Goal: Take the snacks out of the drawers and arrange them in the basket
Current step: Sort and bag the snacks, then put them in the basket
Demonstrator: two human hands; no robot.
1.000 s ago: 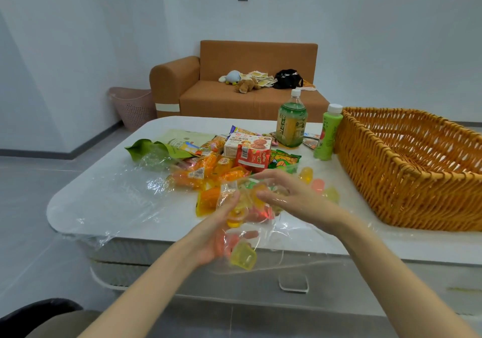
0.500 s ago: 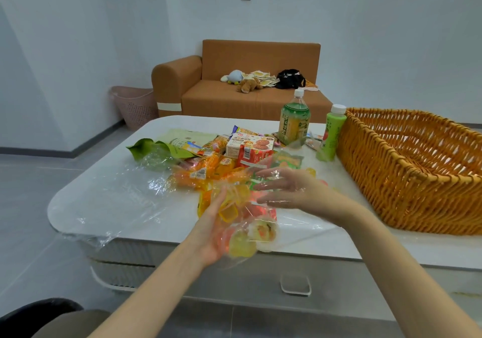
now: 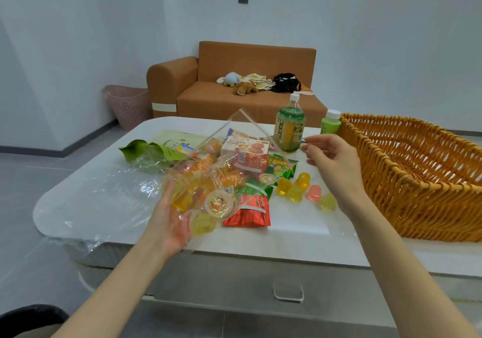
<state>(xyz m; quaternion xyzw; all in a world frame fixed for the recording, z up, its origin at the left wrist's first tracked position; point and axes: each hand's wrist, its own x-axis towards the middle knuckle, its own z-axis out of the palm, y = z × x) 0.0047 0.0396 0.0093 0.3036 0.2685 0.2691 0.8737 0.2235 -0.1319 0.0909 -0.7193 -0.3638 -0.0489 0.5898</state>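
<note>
Your left hand point(image 3: 169, 223) cups the bag point(image 3: 208, 178) of jellies point(image 3: 217, 203) from beneath, thumb curled over it, above the table's point(image 3: 287, 236) near edge. Your right hand point(image 3: 336, 165) hangs beside the basket point(image 3: 417, 181), fingers loosely bent; whether they pinch the bag's edge cannot be told.

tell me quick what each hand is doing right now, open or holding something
left hand: holds the clear bag of jelly cups from below.
right hand: fingers loosely curled; cannot tell whether it pinches the bag's film.
</note>
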